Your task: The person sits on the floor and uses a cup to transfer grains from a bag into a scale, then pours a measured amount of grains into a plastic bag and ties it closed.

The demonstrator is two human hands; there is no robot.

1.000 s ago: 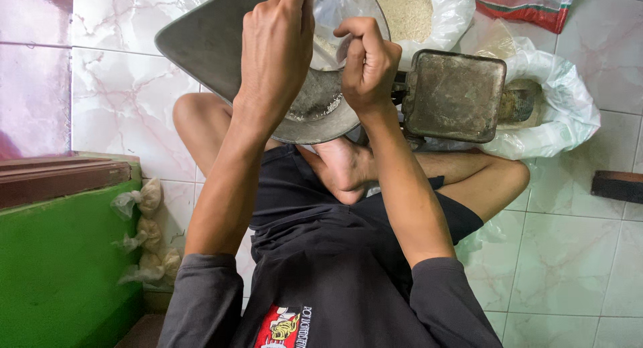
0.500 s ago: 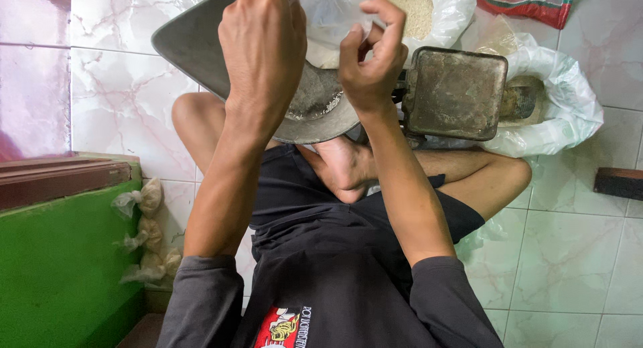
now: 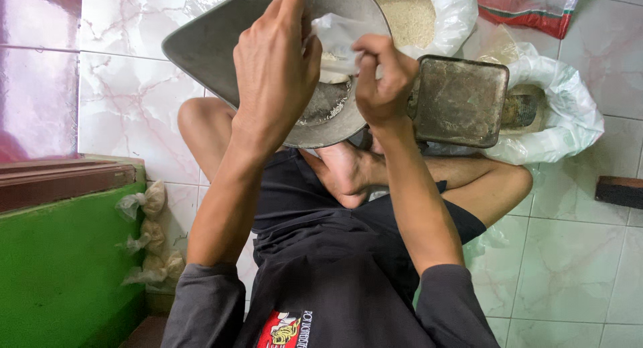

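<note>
I sit cross-legged on a tiled floor. Both hands hold a small clear plastic bag (image 3: 335, 43) with pale grain in it, above a grey metal scale pan (image 3: 214, 46). My left hand (image 3: 274, 66) grips the bag's left side, fingers curled over it. My right hand (image 3: 382, 77) pinches the bag's right edge between thumb and fingers. A little grain lies in the pan's bottom (image 3: 325, 103). Beside the pan is the square flat metal plate (image 3: 459, 100) of the scale.
A large white sack of grain (image 3: 429, 13) stands open behind the pan. Another white plastic bag (image 3: 562, 113) lies at the right, a red bag (image 3: 522, 6) beyond it. Several small filled bags (image 3: 151, 234) lie by a green surface (image 3: 60, 267) at left.
The bag has come lower over the pan and both hands have shifted down with it; my right hand's fingers have closed more tightly on its edge.
</note>
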